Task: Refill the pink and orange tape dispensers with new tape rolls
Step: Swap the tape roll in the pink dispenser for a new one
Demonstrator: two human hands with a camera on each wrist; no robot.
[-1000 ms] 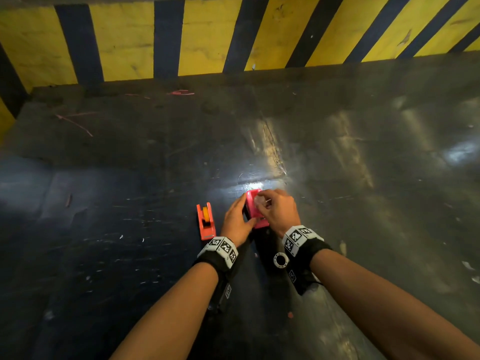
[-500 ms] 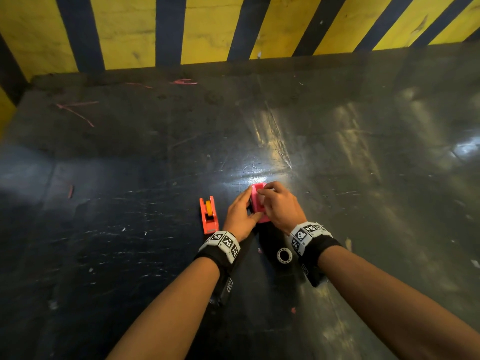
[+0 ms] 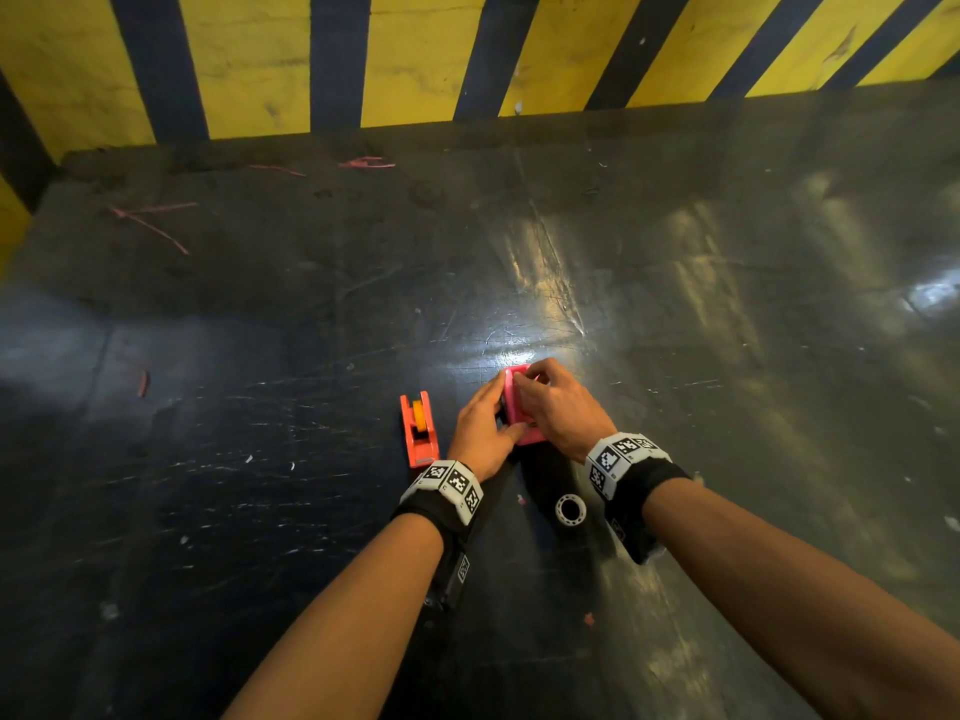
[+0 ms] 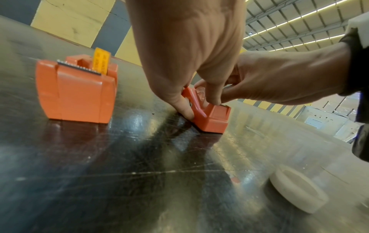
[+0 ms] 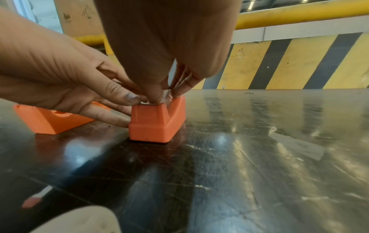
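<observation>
The pink dispenser (image 3: 515, 407) (image 4: 210, 118) (image 5: 155, 123) stands on the dark table. My left hand (image 3: 506, 426) (image 4: 191, 108) holds it, thumb low on its left side and a finger on its near top. My right hand (image 3: 525, 380) (image 5: 157, 96) reaches in from above and pinches a clear tape roll (image 4: 200, 93) sitting in the dispenser's slot; most of the roll is hidden by fingers. The orange dispenser (image 3: 418, 431) (image 4: 76, 91) (image 5: 49, 120) stands just to the left, untouched, with a yellow-orange roll (image 4: 100, 61) in it.
A white empty tape core (image 3: 570, 509) (image 4: 297, 189) lies on the table near my right wrist. Small pink scraps (image 3: 150, 226) lie far left. A yellow-and-black striped wall (image 3: 415, 54) borders the far edge of the table.
Both hands have stayed on the pink dispenser. My right fingers have shifted slightly toward its far end. The orange dispenser and white core have not moved.
</observation>
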